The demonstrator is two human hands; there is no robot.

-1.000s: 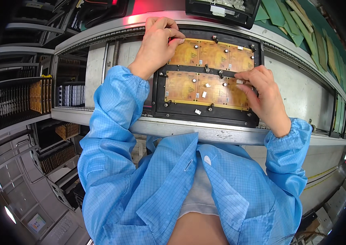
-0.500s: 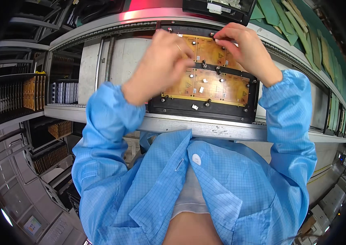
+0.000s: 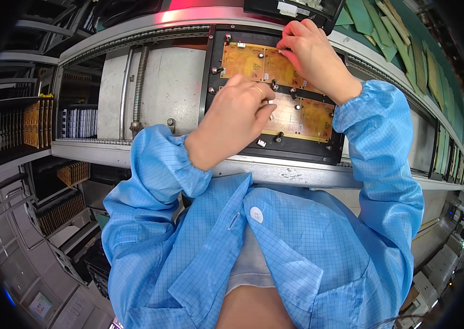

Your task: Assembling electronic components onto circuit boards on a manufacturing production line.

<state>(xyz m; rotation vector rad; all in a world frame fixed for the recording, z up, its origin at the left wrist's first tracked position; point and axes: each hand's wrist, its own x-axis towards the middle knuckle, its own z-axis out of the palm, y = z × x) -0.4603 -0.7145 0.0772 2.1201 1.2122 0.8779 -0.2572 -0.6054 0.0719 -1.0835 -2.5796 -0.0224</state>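
Note:
A black fixture frame [image 3: 226, 141] holds two rows of amber circuit boards, an upper board [image 3: 240, 61] and a lower board [image 3: 315, 118] among them. My right hand [image 3: 314, 60] is over the upper row's far edge, thumb and fingers pinched on a small white connector [image 3: 281, 51], mostly covered by the fingertips. Low over the lower row, my left hand [image 3: 234, 118] has thumb and fingertips drawn together; what they hold, if anything, is hidden. A loose white connector [image 3: 261, 143] lies on the frame's near edge. Another white connector [image 3: 241, 45] stands at the upper board's far edge.
The fixture sits between metal conveyor rails [image 3: 275, 169]. A threaded rod [image 3: 141, 88] crosses the conveyor at left. Beyond the far rail is a black tray [image 3: 319, 13] of small parts. Green board strips [image 3: 377, 27] lie at far right; racks of amber boards [image 3: 40, 123] stand left.
My left hand has moved down and toward me, from the upper boards to the lower row, uncovering the upper left board. My right hand has shifted slightly away and left, still pinched.

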